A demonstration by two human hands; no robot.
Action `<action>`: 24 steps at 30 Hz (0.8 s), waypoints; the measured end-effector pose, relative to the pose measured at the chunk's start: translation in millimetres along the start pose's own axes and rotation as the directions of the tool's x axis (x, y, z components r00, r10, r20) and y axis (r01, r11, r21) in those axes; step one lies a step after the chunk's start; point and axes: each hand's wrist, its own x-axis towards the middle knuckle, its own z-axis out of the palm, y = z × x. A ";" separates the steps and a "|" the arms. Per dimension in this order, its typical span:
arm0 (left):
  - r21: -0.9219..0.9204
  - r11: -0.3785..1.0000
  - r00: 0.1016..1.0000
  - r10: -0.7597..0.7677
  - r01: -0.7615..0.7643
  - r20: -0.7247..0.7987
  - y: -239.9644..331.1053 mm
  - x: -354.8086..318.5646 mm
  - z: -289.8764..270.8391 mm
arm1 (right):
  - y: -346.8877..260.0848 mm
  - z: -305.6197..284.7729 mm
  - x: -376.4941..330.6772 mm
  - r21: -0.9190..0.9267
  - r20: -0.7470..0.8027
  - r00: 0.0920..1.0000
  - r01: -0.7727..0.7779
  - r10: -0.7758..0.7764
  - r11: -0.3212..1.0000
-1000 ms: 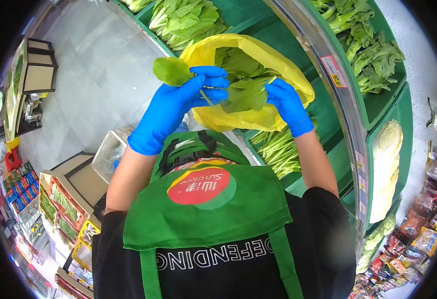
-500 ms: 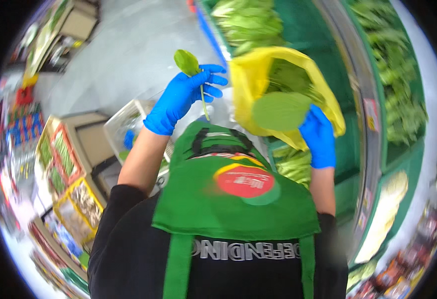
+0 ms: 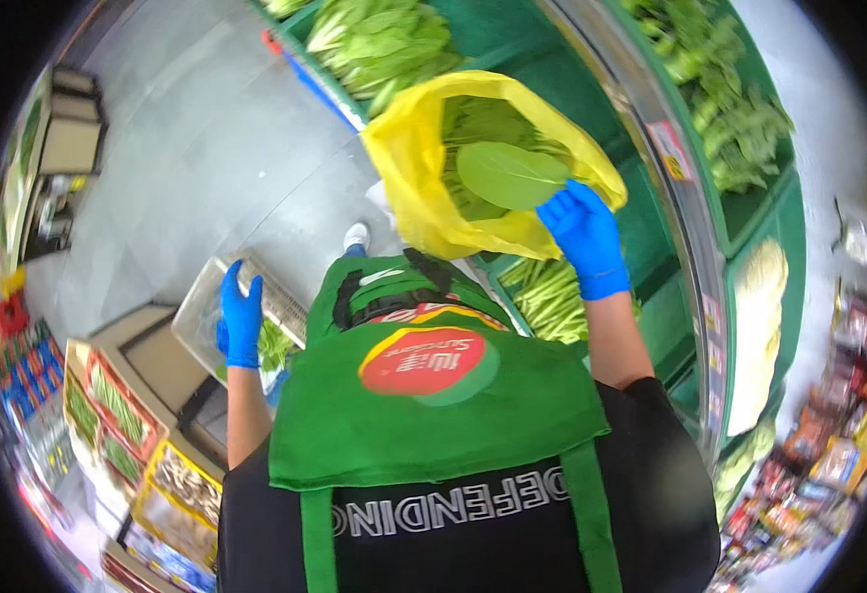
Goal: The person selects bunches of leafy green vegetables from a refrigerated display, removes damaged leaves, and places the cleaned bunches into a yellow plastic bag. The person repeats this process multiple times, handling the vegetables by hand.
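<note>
Over the yellow bag [image 3: 409, 188], my right hand [image 3: 585, 235] pinched a leaf [image 3: 500, 176]. My left hand [image 3: 243, 321] hung at the crate [image 3: 194, 308] — fingers parted.

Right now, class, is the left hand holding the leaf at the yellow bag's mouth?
No, the right hand holds the leaf; the left hand is away from the bag.
</note>
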 end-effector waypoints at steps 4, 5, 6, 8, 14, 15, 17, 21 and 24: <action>-0.212 0.911 0.920 0.381 -0.355 0.097 213.1 17.8 31.0 | 5.3 -46.9 -18.7 0.224 0.055 0.993 0.087 -0.102 0.971; -0.204 0.864 0.868 0.486 -0.460 0.103 243.2 16.7 35.8 | 3.5 -58.3 -29.8 0.241 -0.028 0.987 0.159 -0.157 0.957; -0.201 0.801 0.799 0.591 -0.564 0.114 271.9 15.3 42.3 | -1.7 -74.3 -43.8 0.260 -0.116 0.970 0.235 -0.212 0.937; -0.197 0.710 0.684 0.704 -0.676 0.190 301.0 12.1 45.0 | -6.3 -114.6 -74.3 0.221 -0.300 0.884 0.431 -0.359 0.875; -0.177 0.607 0.535 0.778 -0.775 0.328 320.5 14.8 51.5 | 14.4 -203.3 -122.4 -0.469 -0.582 0.222 0.694 -0.783 0.546; -0.181 0.599 0.525 0.784 -0.780 0.331 322.3 16.8 54.9 | 17.5 -208.9 -121.3 -0.486 -0.575 0.199 0.698 -0.794 0.527; -0.157 0.574 0.495 0.791 -0.804 0.359 334.1 17.5 58.0 | 22.8 -226.3 -108.0 -0.325 -0.668 0.208 0.782 -0.714 0.532; -0.158 0.500 0.427 0.835 -0.851 0.346 361.8 15.3 64.2 | 42.5 -265.0 -65.7 0.071 -0.724 0.421 0.833 -0.546 0.548; -0.194 0.475 0.391 0.850 -0.858 0.354 368.9 14.2 74.5 | 103.9 -314.3 -6.7 0.367 -0.590 0.629 0.768 -0.506 0.525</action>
